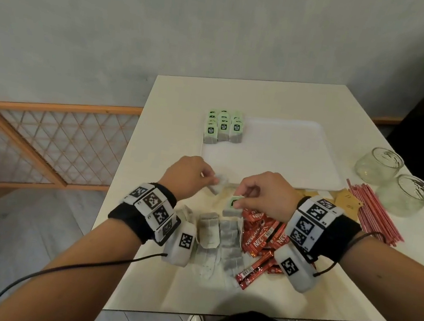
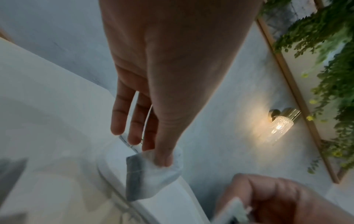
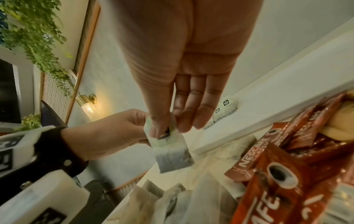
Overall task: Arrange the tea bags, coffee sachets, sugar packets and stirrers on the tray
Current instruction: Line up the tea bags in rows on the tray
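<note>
My left hand (image 1: 210, 178) pinches a white tea bag (image 1: 218, 185) (image 2: 151, 174) just above the near rim of the white tray (image 1: 287, 154). My right hand (image 1: 240, 200) pinches another tea bag by its green tag (image 1: 234, 203) (image 3: 164, 136), and the bag (image 3: 173, 157) hangs below the fingers. Rows of green-tagged tea bags (image 1: 223, 128) stand at the tray's far left corner. Loose tea bags (image 1: 219, 236) and red coffee sachets (image 1: 262, 242) lie on the table under my wrists. Brown sugar packets (image 1: 345, 202) and red stirrers (image 1: 376, 211) lie at the right.
Two glass jars (image 1: 378, 164) (image 1: 405, 195) stand at the table's right edge beside the stirrers. The white table (image 1: 180, 102) ends close to my body. A wooden lattice panel (image 1: 52, 139) leans against the wall at the left.
</note>
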